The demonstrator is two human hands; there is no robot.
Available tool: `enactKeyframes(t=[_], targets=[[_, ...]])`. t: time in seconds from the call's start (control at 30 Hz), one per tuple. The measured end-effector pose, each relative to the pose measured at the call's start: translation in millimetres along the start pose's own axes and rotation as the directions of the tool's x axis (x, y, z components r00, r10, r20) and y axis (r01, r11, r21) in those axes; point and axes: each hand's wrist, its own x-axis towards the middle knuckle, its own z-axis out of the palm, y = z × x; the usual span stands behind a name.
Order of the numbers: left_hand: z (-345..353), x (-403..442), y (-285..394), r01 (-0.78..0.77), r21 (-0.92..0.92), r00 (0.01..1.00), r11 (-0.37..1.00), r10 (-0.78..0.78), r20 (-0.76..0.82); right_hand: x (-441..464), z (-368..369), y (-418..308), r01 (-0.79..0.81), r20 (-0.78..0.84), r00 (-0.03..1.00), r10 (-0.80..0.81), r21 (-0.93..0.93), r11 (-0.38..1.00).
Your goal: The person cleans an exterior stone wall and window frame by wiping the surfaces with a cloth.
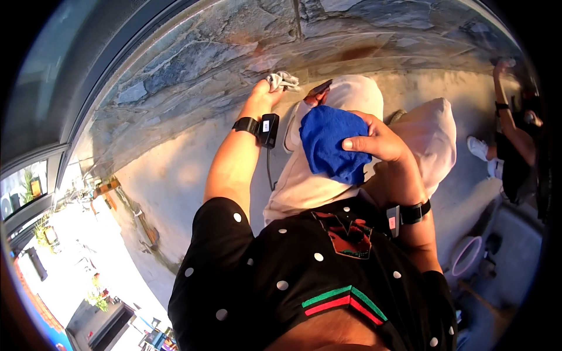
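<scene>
My left hand (266, 96) reaches out to the stone-clad wall (193, 64), fingers wrapped round a crumpled whitish cloth (283, 81) near the wall's lower edge. In front of my lap, my right hand (377, 140) grips a bunched blue cloth (333, 143), its thumb lying over the near side and the other fingers partly hidden behind. The blue cloth hangs above my light trousers (357, 96). Each wrist wears a black band with a small box.
Another person (518, 134) in dark clothes and white shoes is at the right edge. A pinkish ring (466, 255) lies at the lower right. Window frames (35, 158) stand at the left, with plants and bright ground beyond. Pale concrete floor (170, 169) runs beside the wall.
</scene>
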Motion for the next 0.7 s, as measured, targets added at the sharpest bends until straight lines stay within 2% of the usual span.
enactKeyframes(t=[0.07,0.13,0.2,0.33,0.4,0.53,0.63,0.7], targets=[[-51,32,25,-0.040,-0.140,0.999,0.989,0.038,-0.017,-2,-2,5,0.017,-0.001,1.000,-0.017,-0.036,0.999],[-54,-29,48,-0.162,-0.094,0.975,0.982,0.145,-0.169,-2,-2,6,0.027,0.007,1.000,-0.027,-0.050,0.998],[-70,-75,75,-0.295,-0.101,0.931,0.950,0.262,-0.253,-1,-2,7,0.036,0.019,0.999,-0.035,-0.067,0.997],[-181,-110,165,-0.462,-0.132,0.865,0.877,0.412,-0.286,-1,-3,7,0.042,0.033,0.999,-0.038,-0.127,0.991],[-215,-133,207,-0.599,-0.166,0.782,0.783,0.527,-0.334,-1,-1,5,0.054,0.035,0.998,-0.050,-0.139,0.989],[-157,-199,196,-0.685,-0.007,0.679,0.729,0.634,-0.370,-1,0,3,0.041,0.043,0.998,-0.034,-0.168,0.985],[-122,-168,181,-0.636,-0.039,0.672,0.771,0.528,-0.520,-1,0,2,0.052,0.046,0.998,-0.044,-0.176,0.983],[-97,-136,161,-0.587,-0.105,0.709,0.803,0.447,-0.546,0,-1,4,0.061,0.045,0.998,-0.054,-0.173,0.983]])
